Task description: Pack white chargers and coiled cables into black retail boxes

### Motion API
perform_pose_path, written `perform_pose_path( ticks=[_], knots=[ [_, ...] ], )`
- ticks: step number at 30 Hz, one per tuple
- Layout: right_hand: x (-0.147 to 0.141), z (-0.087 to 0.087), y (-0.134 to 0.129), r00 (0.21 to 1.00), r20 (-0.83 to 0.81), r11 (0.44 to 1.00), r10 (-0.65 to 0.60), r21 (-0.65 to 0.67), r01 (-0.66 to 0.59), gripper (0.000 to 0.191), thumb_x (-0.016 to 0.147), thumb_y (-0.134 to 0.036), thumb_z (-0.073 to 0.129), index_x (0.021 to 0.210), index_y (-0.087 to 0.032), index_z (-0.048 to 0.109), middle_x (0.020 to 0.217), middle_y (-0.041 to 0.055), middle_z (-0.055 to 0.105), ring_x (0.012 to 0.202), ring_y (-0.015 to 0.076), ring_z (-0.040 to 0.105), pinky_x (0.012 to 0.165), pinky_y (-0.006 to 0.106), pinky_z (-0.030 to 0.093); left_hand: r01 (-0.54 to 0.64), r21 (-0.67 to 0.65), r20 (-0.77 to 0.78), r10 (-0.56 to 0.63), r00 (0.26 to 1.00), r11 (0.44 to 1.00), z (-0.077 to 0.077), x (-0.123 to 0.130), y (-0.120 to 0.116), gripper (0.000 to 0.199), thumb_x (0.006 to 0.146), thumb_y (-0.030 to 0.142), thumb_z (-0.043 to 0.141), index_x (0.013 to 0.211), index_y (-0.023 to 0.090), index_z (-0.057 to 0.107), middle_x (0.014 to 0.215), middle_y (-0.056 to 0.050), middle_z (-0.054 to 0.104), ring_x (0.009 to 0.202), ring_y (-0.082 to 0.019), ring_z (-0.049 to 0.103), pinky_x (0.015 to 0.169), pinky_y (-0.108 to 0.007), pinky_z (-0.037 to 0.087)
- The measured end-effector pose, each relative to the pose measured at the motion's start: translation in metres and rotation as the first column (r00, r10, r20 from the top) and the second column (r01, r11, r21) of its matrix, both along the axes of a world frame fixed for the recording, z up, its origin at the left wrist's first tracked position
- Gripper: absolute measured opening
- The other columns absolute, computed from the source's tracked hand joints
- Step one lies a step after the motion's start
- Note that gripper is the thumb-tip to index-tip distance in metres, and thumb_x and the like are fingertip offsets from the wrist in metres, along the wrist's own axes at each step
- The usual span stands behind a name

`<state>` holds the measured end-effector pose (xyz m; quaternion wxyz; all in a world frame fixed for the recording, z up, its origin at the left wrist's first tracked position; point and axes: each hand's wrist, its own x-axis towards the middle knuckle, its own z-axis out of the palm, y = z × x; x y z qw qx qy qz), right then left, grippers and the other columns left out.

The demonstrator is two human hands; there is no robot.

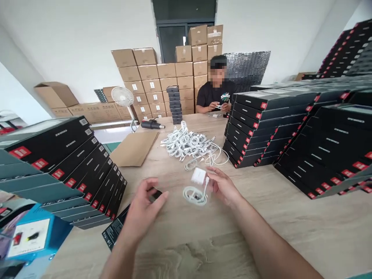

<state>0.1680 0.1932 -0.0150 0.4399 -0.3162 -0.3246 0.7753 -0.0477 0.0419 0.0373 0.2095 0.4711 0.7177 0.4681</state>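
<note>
Here's the right hand [223,186], at the white charger [198,176] in mid-view above the counter [217,240], fingers bent; blur means I can't tell whether they grip it. Just below the charger hangs or lies a coiled white cable [187,195], one plug up beside those fingers. Over to the left hand [145,201]: thumb and fingers stand apart around something dark, grip unclear, with a printed black box [113,230] beside the wrist. Beyond, a tangled pile of white cables [186,143], a cardboard sheet [135,149] to its left, and stacked black boxes [247,131] to its right.
</note>
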Motion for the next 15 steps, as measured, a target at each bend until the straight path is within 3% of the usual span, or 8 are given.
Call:
perform_pose_path(
  ticks=[2,3,6,8,12,15],
  knots=[
    [-0.001,0.0,0.003,0.996,-0.039,0.996,-0.083,-0.026,0.082,0.041,0.065,-0.023,0.081,0.1,-0.024,0.06,0.085,0.0009,0.074,0.072,0.0186,0.07,0.065,0.033,0.058,-0.042,-0.23,-0.345,-0.041,0.938,0.972,0.008,-0.023,-0.007,0.06,0.066,0.051,0.074,0.116,0.024,0.056,0.146,-0.011,0.046,0.128,-0.035,0.051,0.107,-0.049,0.038],
    [-0.001,0.0,0.004,0.993,-0.055,0.994,-0.104,-0.028,0.102,0.041,0.065,-0.022,0.081,0.099,-0.024,0.059,0.085,0.0008,0.074,0.073,0.019,0.07,0.066,0.033,0.058,-0.053,-0.354,-0.431,-0.113,0.895,0.934,0.01,-0.032,-0.009,0.063,0.062,0.05,0.076,0.116,0.023,0.058,0.145,-0.012,0.047,0.129,-0.038,0.05,0.107,-0.05,0.038],
    [-0.004,0.002,0.003,0.986,-0.087,0.99,-0.144,-0.025,0.142,0.043,0.063,-0.025,0.083,0.098,-0.025,0.059,0.081,-0.0017,0.071,0.07,0.0178,0.068,0.065,0.034,0.059,-0.049,-0.585,-0.495,-0.308,0.813,0.81,0.012,-0.046,-0.007,0.073,0.063,0.045,0.071,0.128,0.017,0.053,0.134,-0.016,0.056,0.125,-0.037,0.054,0.103,-0.047,0.041],
    [-0.005,0.004,0.001,0.979,-0.127,0.987,-0.162,-0.01,0.162,0.047,0.062,-0.028,0.085,0.1,-0.025,0.059,0.078,-0.0038,0.068,0.069,0.0169,0.067,0.066,0.035,0.059,-0.062,-0.613,-0.531,-0.352,0.771,0.788,0.011,-0.042,-0.003,0.078,0.066,0.04,0.065,0.137,0.014,0.046,0.134,-0.017,0.056,0.126,-0.035,0.053,0.104,-0.044,0.041],
    [-0.011,0.009,-0.006,0.945,-0.253,0.974,-0.207,0.04,0.224,0.056,0.064,-0.035,0.086,0.113,-0.029,0.059,0.087,-0.004,0.066,0.079,0.016,0.066,0.074,0.034,0.059,0.008,-0.538,-0.606,-0.393,0.692,0.843,0.012,-0.005,0.001,0.089,0.064,0.031,0.064,0.147,0.014,0.036,0.144,-0.016,0.048,0.134,-0.033,0.045,0.11,-0.042,0.035],
    [-0.02,0.009,-0.016,0.915,-0.284,0.944,-0.287,0.077,0.32,0.058,0.067,-0.038,0.085,0.118,-0.031,0.059,0.098,-0.0019,0.064,0.084,0.0157,0.066,0.077,0.034,0.058,0.07,-0.489,-0.608,-0.397,0.687,0.87,0.011,0.024,0.005,0.092,0.066,0.03,0.064,0.15,0.015,0.031,0.146,-0.016,0.046,0.135,-0.032,0.043,0.112,-0.043,0.034]
  ],
)
